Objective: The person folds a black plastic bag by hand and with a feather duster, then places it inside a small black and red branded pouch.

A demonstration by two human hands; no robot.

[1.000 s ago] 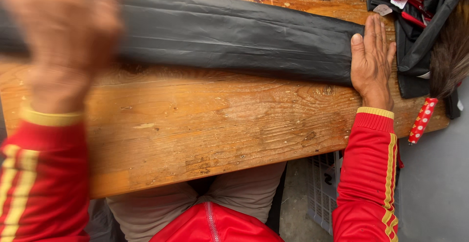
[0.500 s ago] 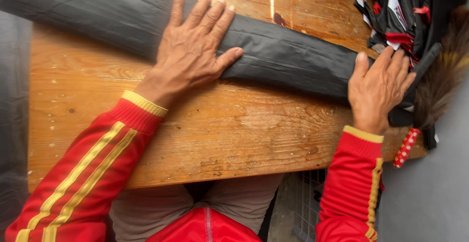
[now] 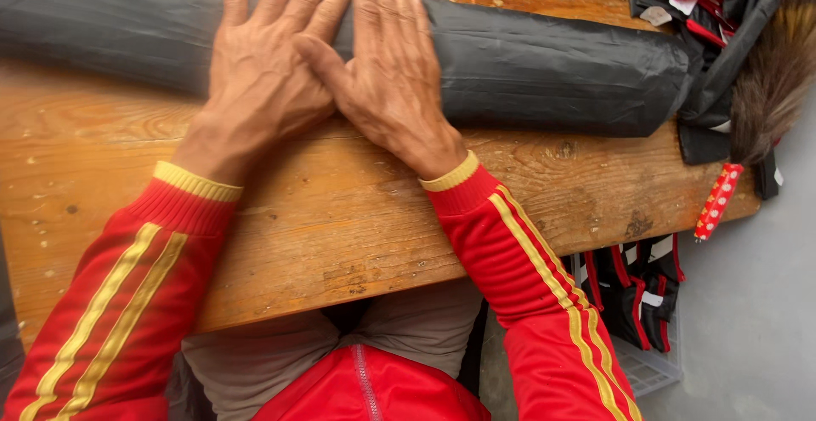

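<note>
A long strip of folded black fabric point(image 3: 561, 68) lies across the far part of a wooden table point(image 3: 323, 217). My left hand point(image 3: 263, 72) rests flat on the fabric near its middle, fingers spread. My right hand point(image 3: 387, 72) lies flat beside it, thumb touching the left hand, also pressing on the fabric. Both arms wear red sleeves with yellow stripes. Neither hand grips anything.
At the table's right end lies a heap of black, red and white fabric pieces point(image 3: 705, 4), a brown brush point(image 3: 769, 72) with a red dotted handle point(image 3: 718, 201). Below the table's right side stands a pale crate point(image 3: 646, 361) with more black-and-red pieces.
My right hand has moved left from the fabric's right end to the middle, beside my left hand. The left hand shifted slightly right and stays flat on the fabric.
</note>
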